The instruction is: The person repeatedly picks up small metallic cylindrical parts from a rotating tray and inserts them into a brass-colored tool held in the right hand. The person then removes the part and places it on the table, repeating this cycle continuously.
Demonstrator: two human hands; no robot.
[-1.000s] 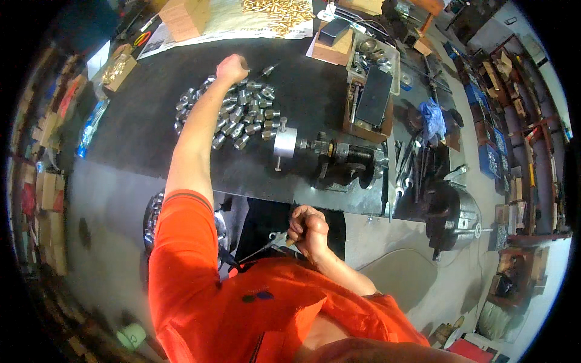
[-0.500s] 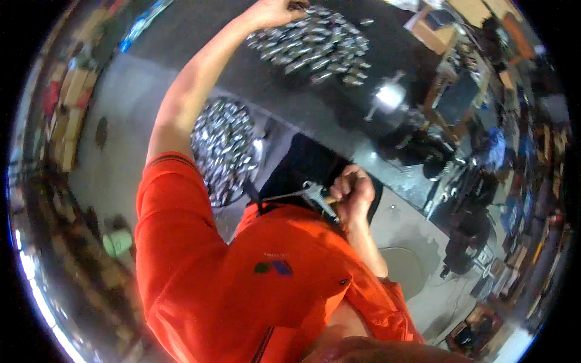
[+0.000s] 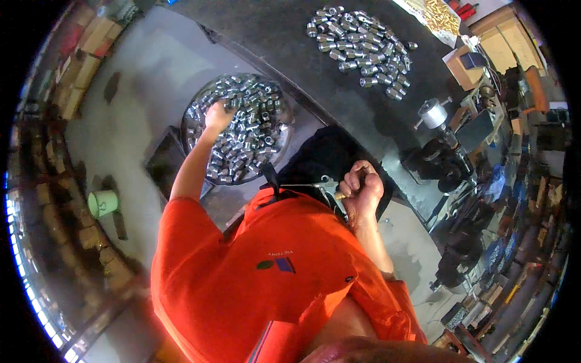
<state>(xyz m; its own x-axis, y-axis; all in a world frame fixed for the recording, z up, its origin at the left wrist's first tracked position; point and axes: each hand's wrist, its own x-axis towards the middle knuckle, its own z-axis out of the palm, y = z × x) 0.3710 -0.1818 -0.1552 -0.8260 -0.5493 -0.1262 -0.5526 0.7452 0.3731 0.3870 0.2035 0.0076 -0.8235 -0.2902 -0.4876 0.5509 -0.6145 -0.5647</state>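
My left hand (image 3: 218,117) reaches down into a round tray (image 3: 188,138) heaped with shiny metal hex fittings (image 3: 245,130). Its fingers curl down at the pile, and what lies in them is hidden. At my lap, my right hand (image 3: 362,186) is closed with the fingers bent in. Next to it lies a silver tool with a thin rod and a hooked top (image 3: 327,186), resembling an air blow gun. A small brass-coloured piece (image 3: 340,196) shows between that tool and my right hand; whether the fingers grip it is unclear.
A second pile of fittings (image 3: 363,48) lies on the dark bench (image 3: 266,30). A bag of small brass parts (image 3: 440,18) sits at the far right. A silver cylindrical device (image 3: 433,113) stands near the bench's right end. A pale green bucket (image 3: 103,204) is on the floor at left.
My left hand has come back from the bench pile to the round tray. My right hand stays at my lap beside the silver tool. The view has shifted, showing more of the tray.
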